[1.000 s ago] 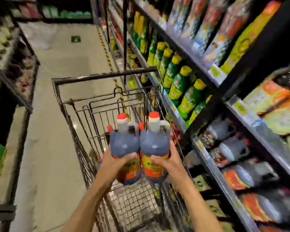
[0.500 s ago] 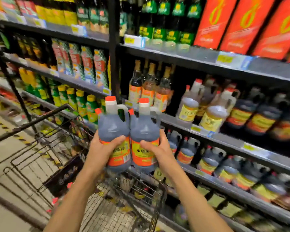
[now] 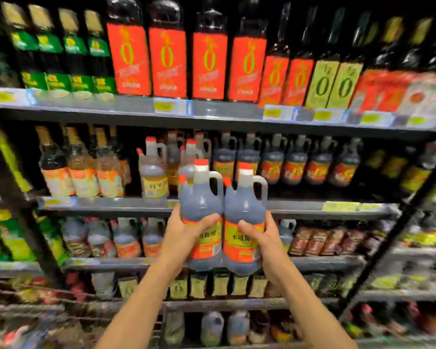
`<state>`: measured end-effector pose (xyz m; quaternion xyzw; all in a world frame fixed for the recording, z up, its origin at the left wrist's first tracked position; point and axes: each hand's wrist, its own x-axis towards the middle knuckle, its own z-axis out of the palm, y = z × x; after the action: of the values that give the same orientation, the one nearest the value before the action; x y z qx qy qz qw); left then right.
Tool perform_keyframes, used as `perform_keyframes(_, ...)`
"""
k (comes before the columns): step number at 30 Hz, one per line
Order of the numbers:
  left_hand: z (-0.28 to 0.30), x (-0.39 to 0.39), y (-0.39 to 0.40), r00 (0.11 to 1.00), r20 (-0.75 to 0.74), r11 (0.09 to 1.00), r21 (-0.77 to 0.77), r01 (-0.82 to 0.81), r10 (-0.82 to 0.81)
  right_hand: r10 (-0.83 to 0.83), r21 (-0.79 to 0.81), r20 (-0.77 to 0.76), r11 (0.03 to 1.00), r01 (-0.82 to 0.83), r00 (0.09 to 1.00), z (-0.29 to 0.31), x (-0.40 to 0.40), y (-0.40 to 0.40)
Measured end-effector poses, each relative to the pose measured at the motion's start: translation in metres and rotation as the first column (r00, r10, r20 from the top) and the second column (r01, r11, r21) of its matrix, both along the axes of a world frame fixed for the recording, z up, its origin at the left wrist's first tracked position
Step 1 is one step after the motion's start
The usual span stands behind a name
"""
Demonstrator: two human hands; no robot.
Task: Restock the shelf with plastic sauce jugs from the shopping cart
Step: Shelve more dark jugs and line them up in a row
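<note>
I hold two dark plastic sauce jugs side by side in front of the shelves, both upright with red caps, white handles and orange labels. My left hand point(image 3: 186, 230) grips the left jug point(image 3: 202, 210) around its lower body. My right hand point(image 3: 262, 238) grips the right jug point(image 3: 244, 212) the same way. They hang at the height of the grey middle shelf point(image 3: 300, 205), where a row of similar dark jugs point(image 3: 297, 165) stands behind them. The shopping cart is only a blurred wire edge point(image 3: 35, 308) at the bottom left.
Pale jugs point(image 3: 154, 172) and amber bottles point(image 3: 83, 172) fill the middle shelf's left part. Tall red-labelled bottles point(image 3: 169, 59) line the shelf above. More dark jugs point(image 3: 126, 240) stand on the shelf below. Black uprights point(image 3: 15, 192) slant across both sides.
The view has swung from the cart and aisle to face the shelves squarely. Both hands have carried the two jugs up and toward the middle shelf, keeping the same grip.
</note>
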<state>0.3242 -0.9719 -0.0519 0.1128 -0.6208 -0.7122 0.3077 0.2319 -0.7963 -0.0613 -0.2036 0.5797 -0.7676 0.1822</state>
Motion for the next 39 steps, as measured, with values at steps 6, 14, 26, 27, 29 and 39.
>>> perform_keyframes(6, 0.002, -0.079, 0.027, 0.998, 0.049, 0.998, 0.043, 0.035, -0.037, -0.005, -0.014, 0.058, 1.0, 0.006, 0.998, -0.001, -0.072, 0.026)
perform_keyframes(14, 0.0, -0.133, 0.015, 0.991, 0.136, 1.0, -0.014, 0.01, -0.008, 0.094, -0.021, 0.088, 0.996, -0.092, 0.992, -0.002, -0.14, 0.016)
perform_keyframes(26, 0.021, -0.201, -0.005, 0.935, 0.088, 0.937, -0.1, -0.335, 0.343, 0.134, -0.008, 0.075, 0.991, -0.134, 0.988, 0.014, -0.179, 0.004)
perform_keyframes(27, 0.02, -0.206, -0.007, 0.925, 0.086, 0.927, -0.104, -0.36, 0.369, 0.131, -0.001, 0.074, 0.991, -0.132, 0.989, 0.012, -0.181, 0.005)
perform_keyframes(29, 0.018, -0.216, -0.011, 0.906, 0.09, 0.908, -0.11, -0.404, 0.414, 0.132, 0.003, 0.07, 0.991, -0.132, 0.989, 0.007, -0.185, 0.006)
perform_keyframes(39, -0.005, -0.253, -0.025, 0.791, 0.219, 0.818, -0.23, -0.527, 0.571, 0.135, -0.014, 0.019, 0.991, -0.135, 0.991, 0.004, -0.204, 0.008)
